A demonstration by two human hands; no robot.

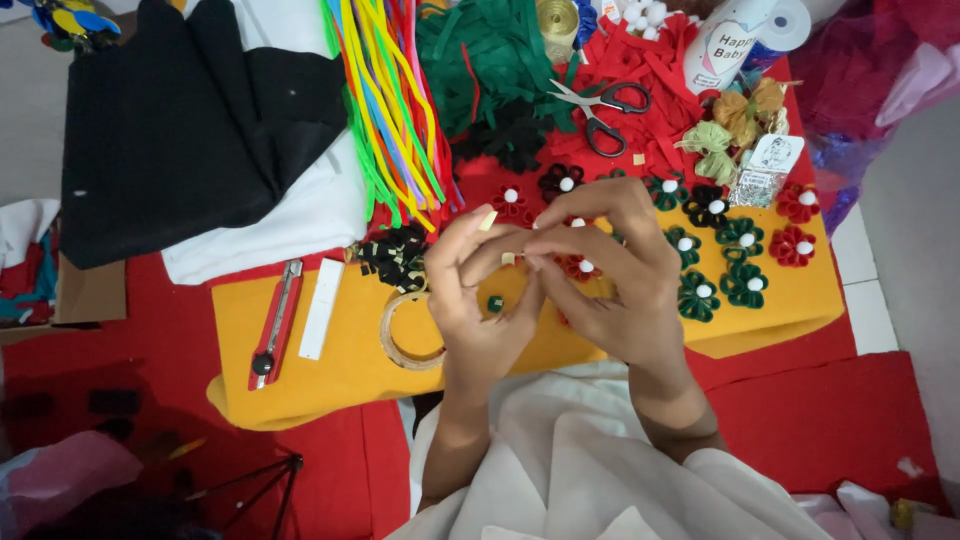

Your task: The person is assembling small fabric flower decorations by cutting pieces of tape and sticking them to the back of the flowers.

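Both hands meet above the yellow felt surface (300, 350). The left hand (478, 305) curls its fingers round a small green felt piece (495, 303), pinched against the palm. The right hand (610, 270) has fingertips closed on a tiny strip, touching the left thumb. Just left of the left hand lies a clear tape roll (400, 335); beyond the right hand sit green, red and black felt flowers with white centres (745, 265).

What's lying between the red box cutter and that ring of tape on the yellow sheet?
In the head view, a white strip lies on the yellow sheet between the red box cutter and the tape ring; otherwise only bare sheet.
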